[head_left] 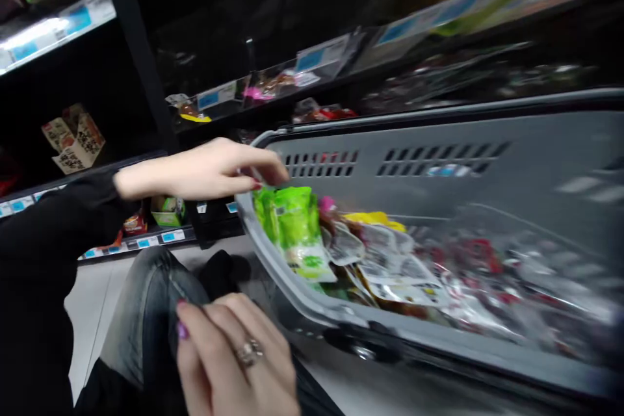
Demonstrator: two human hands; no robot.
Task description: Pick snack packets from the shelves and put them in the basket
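Observation:
My left hand (219,169) reaches over the left end of a grey shopping basket (287,289). Its bent fingers and thumb close around the top of a green snack packet (266,208); motion blur softens the grip. Another bright green packet (299,231) stands upright beside it. Lower down, in front of my knee, my right hand (238,357) is curled, thumb and fingertips together, a silver ring on one finger. Nothing shows between those fingers, though the palm is hidden. Clear-wrapped snack packs (394,266) with yellow and pink parts lie further along in the basket.
Dark store shelves (273,104) with blue-and-white price labels run behind the basket. An open printed carton (75,140) sits on the left shelf, and a small green box (168,211) lower down. A black handle pivot (363,344) juts from the basket's near side.

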